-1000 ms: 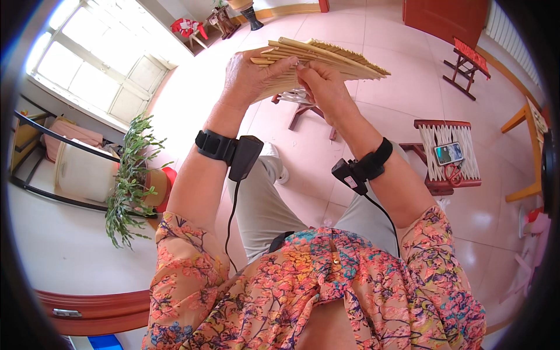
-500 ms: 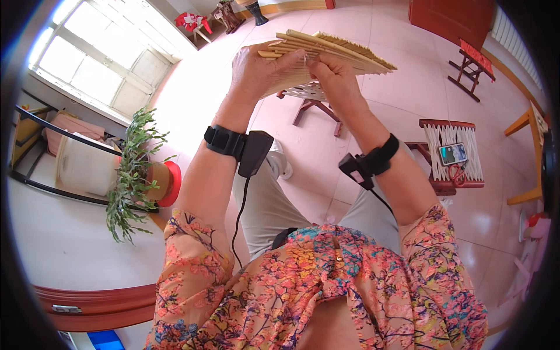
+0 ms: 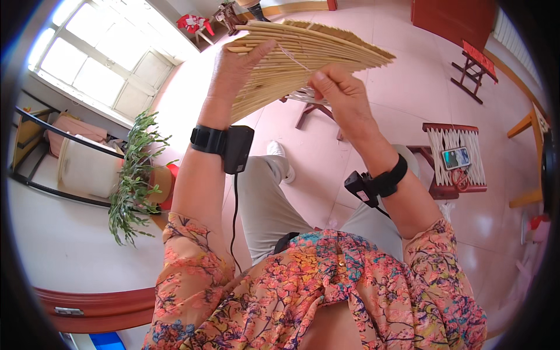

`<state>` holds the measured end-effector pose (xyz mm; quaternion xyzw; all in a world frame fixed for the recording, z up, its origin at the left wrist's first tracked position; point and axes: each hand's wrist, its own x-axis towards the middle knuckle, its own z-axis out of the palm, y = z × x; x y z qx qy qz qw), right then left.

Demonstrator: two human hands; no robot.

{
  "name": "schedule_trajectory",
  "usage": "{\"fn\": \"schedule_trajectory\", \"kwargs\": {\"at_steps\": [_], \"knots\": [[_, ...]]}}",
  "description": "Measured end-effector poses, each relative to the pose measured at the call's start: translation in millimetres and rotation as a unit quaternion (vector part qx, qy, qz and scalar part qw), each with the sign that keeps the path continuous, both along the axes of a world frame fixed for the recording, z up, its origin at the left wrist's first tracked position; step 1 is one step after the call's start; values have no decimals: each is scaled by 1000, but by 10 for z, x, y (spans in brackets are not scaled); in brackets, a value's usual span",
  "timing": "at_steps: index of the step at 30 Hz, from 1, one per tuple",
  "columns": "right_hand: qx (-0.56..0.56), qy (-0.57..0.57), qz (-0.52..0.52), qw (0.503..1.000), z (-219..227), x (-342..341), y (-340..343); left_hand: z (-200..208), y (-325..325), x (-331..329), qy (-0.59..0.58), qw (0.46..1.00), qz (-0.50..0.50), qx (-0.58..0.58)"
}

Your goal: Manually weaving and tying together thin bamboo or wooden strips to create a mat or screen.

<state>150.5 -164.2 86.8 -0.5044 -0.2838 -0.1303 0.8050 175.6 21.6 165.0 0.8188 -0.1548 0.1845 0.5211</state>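
Observation:
High in front of me is a mat of straw-coloured stalks [image 3: 326, 49], laid side by side and fanning to the right. My left hand [image 3: 233, 73] grips its left end, with the thumb on the near face and the other fingers mostly hidden behind the stalks. A pale thread [image 3: 293, 58] runs taut from the stalks near my left thumb to my right hand [image 3: 344, 93]. The fingers of that hand are closed in a pinch on the thread, just off the mat's near edge. Whether a needle is also in the pinch cannot be seen.
Partly hidden below the mat is a dark red folding stool [image 3: 315, 114]. To the right, a white-corded stool [image 3: 434, 146] bears a phone [image 3: 456, 157]. A red-seated stool [image 3: 481, 58] stands farther back. A potted plant [image 3: 137, 181] is at left, below the window [image 3: 99, 58].
My hands have moved apart, the left one leftward and the right one slightly down and right. The thread between them has lengthened, and more of the mat's face now shows.

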Motion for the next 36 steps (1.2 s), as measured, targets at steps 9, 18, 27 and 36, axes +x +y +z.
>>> {"fn": "schedule_trajectory", "kwargs": {"at_steps": [9,18,27,36], "knots": [[131,169,91,973,91,56,7,13,104,-18,-34,998,35,44],[53,171,68,982,-45,56,360,-13,168,-12,-13,1000,2,-11],[48,99,-39,993,60,127,490,-32,217,-29,-10,1000,13,11],[86,217,173,957,-168,-232,623,-11,207,-63,10,999,37,19]]}}
